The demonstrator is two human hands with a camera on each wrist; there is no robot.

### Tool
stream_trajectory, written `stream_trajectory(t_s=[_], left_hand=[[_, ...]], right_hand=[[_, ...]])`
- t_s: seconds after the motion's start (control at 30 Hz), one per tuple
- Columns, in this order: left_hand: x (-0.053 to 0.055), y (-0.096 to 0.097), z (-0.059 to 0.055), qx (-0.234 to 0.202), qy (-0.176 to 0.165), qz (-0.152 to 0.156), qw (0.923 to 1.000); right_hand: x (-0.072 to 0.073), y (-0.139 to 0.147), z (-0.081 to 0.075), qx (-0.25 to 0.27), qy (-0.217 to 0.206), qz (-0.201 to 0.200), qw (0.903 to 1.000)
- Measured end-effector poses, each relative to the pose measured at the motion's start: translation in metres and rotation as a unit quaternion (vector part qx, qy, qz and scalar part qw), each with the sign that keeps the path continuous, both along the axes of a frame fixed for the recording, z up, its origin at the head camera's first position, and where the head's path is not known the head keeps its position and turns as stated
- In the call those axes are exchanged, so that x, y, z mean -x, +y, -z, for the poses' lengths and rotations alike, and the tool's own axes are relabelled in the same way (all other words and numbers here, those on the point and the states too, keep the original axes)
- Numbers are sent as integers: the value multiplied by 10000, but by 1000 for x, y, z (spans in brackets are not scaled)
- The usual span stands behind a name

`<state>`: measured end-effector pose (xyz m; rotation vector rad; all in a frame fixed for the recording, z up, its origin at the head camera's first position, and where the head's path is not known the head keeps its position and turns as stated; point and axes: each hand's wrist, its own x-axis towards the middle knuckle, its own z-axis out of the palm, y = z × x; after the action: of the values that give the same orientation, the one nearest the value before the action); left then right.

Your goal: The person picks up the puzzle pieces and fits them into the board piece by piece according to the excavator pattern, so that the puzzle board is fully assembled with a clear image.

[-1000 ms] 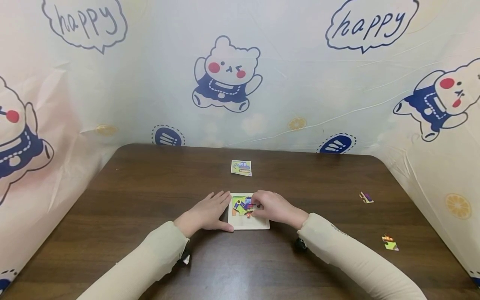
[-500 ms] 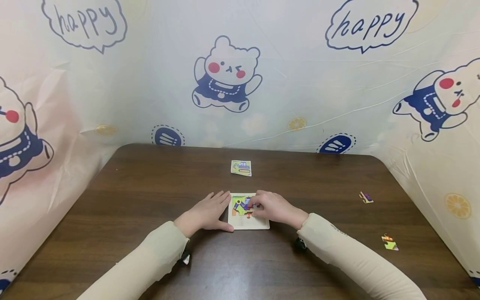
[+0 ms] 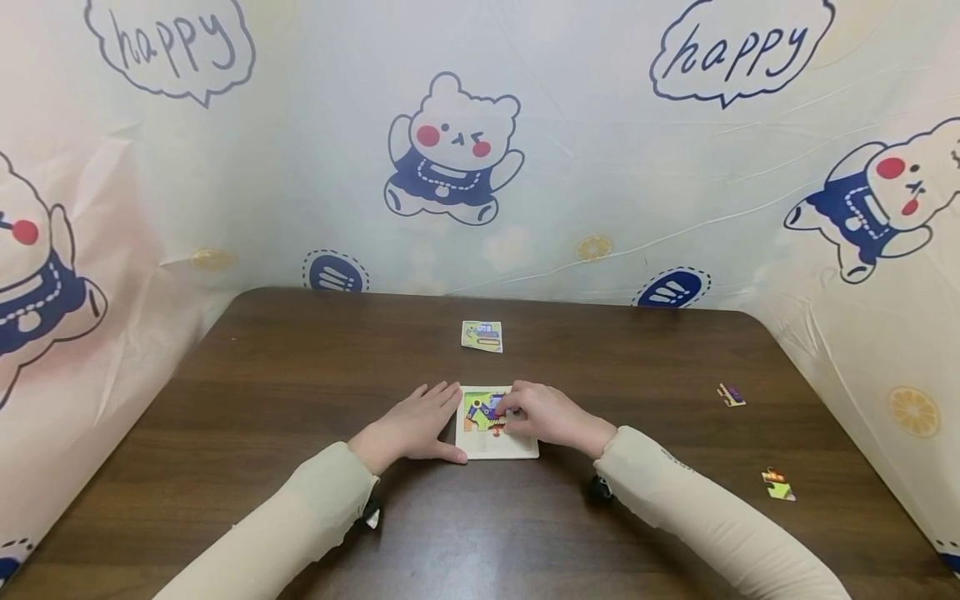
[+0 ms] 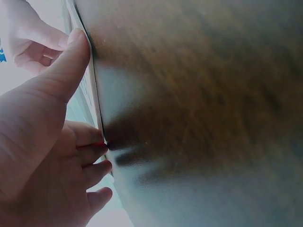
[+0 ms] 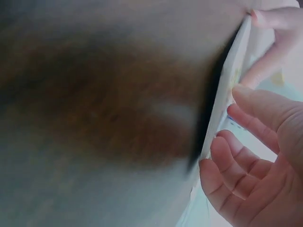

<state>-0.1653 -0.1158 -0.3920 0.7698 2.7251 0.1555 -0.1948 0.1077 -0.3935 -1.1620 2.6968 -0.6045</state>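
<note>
A square white puzzle tray [image 3: 498, 448] lies on the table, with joined puzzle pieces [image 3: 477, 411] in its upper part showing a colourful digger. My left hand [image 3: 417, 423] rests along the tray's left edge, its fingers straight and the thumb at the near left corner. From the right, my right hand [image 3: 551, 414] reaches over the tray, pinching a puzzle piece [image 3: 497, 432] with thumb and bent index finger at the picture's lower right. That piece is mostly hidden by the fingers. In the right wrist view, the right hand's other fingers curl beside the tray's edge [image 5: 229, 71].
A picture card [image 3: 482, 336] of the digger lies beyond the tray. Two groups of loose puzzle pieces lie to the right: a purple one [image 3: 732, 395] farther off and an orange and green one [image 3: 778, 484] nearer. Printed cloth [image 3: 570, 167] walls in the brown table [image 3: 315, 350].
The right index finger has shifted slightly over the puzzle. The left hand and the tray stay where they were.
</note>
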Motion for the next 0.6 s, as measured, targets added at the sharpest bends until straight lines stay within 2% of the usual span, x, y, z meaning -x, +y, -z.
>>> stream_trajectory(t_s=[0.1,0.23,0.43,0.6], left_hand=[[0,0,0,-3,-4,-7,10000],[-1,1,-1,-46,-17,-23,10000],[-2,1,-2,-67,-25,-14,10000],[-1,0,-1,-5,3,18,10000]], right_hand=[[3,8,-4,111,-122,110,9998],[10,28,-10,269,-120,455,9985],[20,74,-17,615,-262,1068,9920],[25,117,-18,794,-109,1211,9894]])
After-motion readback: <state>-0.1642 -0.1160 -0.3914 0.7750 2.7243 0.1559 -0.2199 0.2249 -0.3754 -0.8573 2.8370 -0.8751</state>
